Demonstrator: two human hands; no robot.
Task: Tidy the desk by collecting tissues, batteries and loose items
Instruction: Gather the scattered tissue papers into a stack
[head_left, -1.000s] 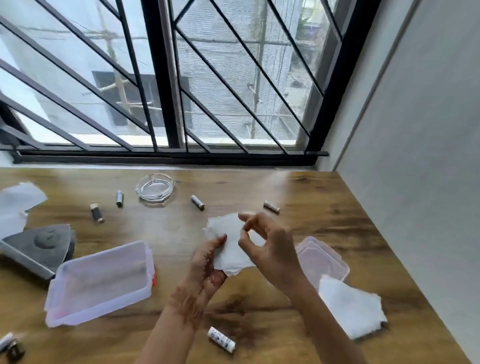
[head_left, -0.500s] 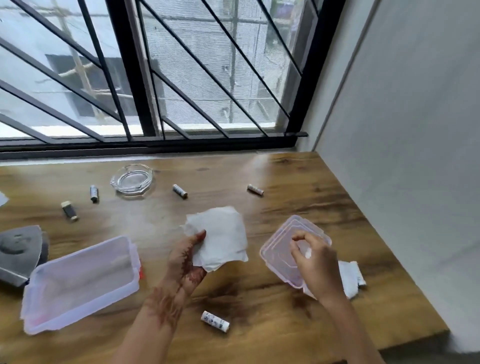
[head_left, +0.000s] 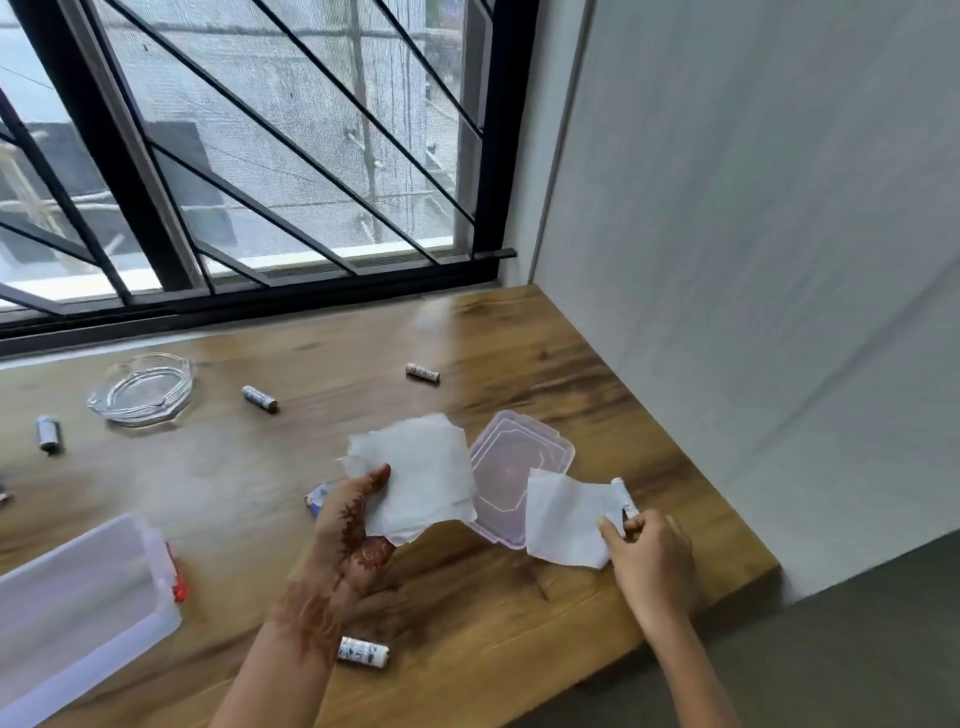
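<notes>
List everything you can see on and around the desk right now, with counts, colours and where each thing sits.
tissues: 2, white; one in the left hand mid-desk, one pinched by the right hand beside the lid
batteries: 6 clearly visible, mostly white or grey; two near the window side, one far left, one behind the left hand, one under the left wrist, one at the right fingertips
glass ashtray: 1, clear; back left
lid: 1, clear pinkish; centre right, partly under the tissues
container: 1, clear with a red clasp; front left
desk: 1, brown wood; against the window and wall
left hand: holding a tissue
right hand: pinching a tissue
</notes>
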